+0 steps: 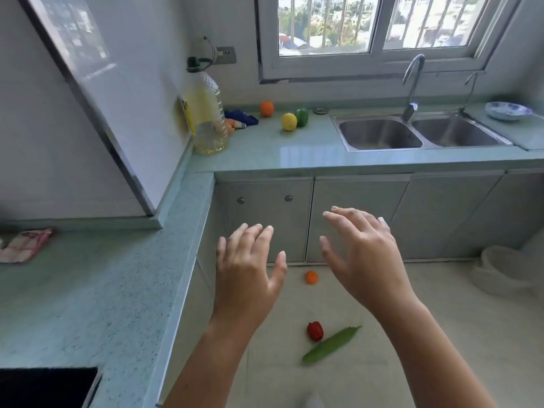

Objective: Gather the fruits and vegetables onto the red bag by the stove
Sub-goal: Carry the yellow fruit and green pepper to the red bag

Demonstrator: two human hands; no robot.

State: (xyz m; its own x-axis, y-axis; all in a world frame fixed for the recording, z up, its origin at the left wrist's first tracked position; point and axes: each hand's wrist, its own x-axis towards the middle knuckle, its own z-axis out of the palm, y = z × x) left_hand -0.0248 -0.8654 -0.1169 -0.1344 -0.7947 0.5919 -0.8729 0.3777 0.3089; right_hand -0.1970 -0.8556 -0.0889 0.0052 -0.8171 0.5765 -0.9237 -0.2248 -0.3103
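My left hand and my right hand hover open and empty in front of the cabinets, above the floor. On the floor below them lie a small orange fruit, a red pepper and a long green cucumber. On the far counter sit an orange, a lemon and a green pepper. A crumpled red and white bag lies on the left counter. The black stove shows at the bottom left.
A large oil bottle stands in the counter corner beside a blue cloth. A double steel sink with a tap is at the right, and a blue-patterned bowl beyond it. A white bag rests on the floor.
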